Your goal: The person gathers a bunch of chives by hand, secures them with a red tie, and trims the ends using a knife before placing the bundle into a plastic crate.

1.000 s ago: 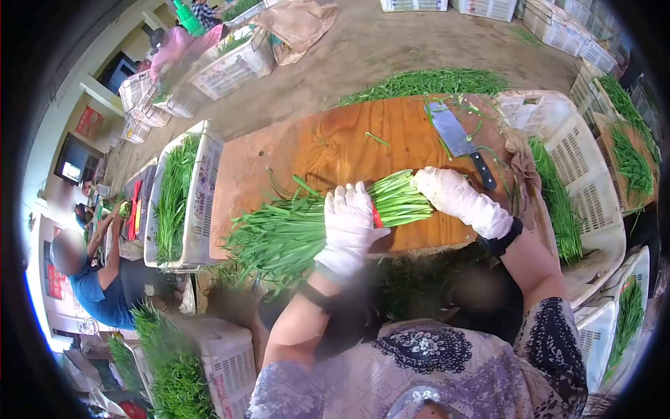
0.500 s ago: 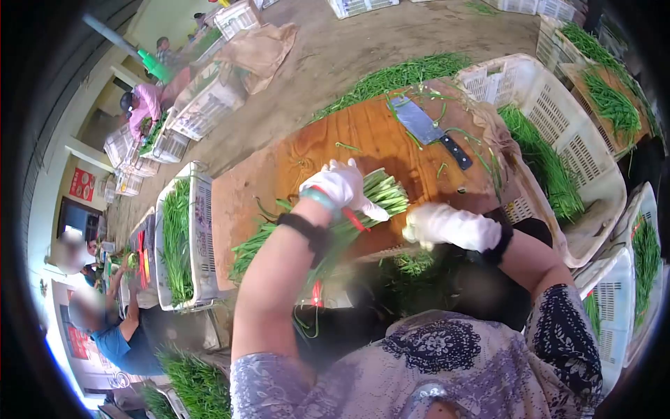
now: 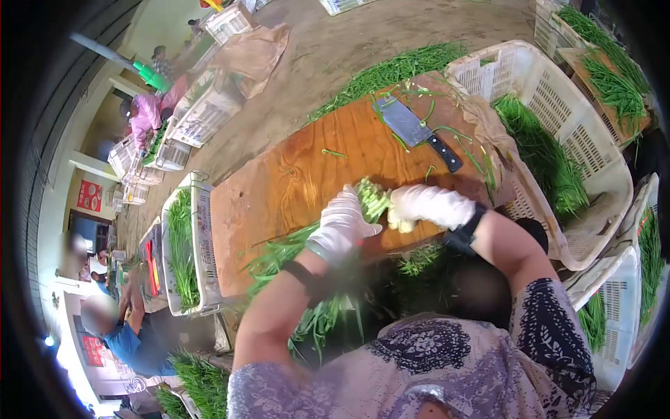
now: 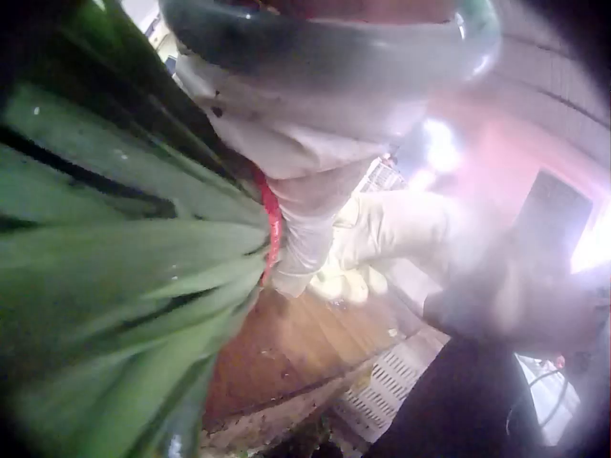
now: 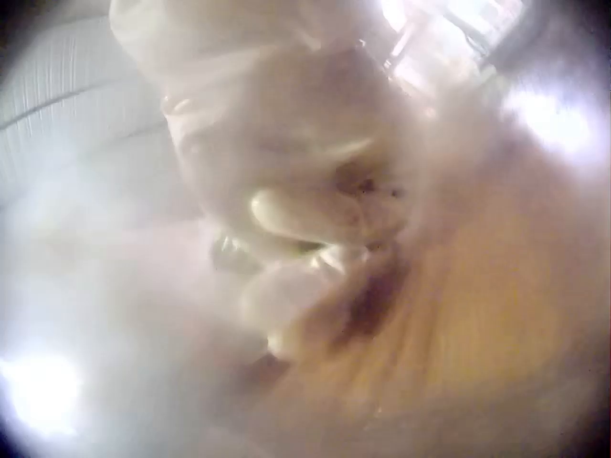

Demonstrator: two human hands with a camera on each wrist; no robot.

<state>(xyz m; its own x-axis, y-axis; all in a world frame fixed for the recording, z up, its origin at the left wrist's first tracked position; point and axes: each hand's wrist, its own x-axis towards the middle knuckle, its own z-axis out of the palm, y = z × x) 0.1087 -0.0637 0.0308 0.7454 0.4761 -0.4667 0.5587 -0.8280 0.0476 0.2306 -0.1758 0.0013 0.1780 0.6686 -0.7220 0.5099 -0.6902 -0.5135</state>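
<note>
In the head view the gloved left hand [image 3: 343,222] grips a bundle of long green stalks whose pale cut ends [image 3: 373,198] point up and right. Its leaves [image 3: 317,328] hang over the board's near edge. A red band [image 4: 273,227] circles the bundle beside the left hand [image 4: 305,205] in the left wrist view. The gloved right hand [image 3: 433,206] is against the cut ends, fingertips bent down beside them. In the blurred right wrist view the right hand's fingers [image 5: 305,215] are curled; whether they pinch any stalk is unclear.
A cleaver [image 3: 412,126] lies on the wooden board [image 3: 279,174] beyond the hands, among loose green scraps. White crates [image 3: 586,188] with greens stand at right, another crate [image 3: 207,244] at left. A pile of greens [image 3: 398,70] lies behind the board.
The left hand has tilted the bundle, its cut ends now raised and leaves hanging lower over the near edge. The right hand has come in against the ends. The head view has shifted.
</note>
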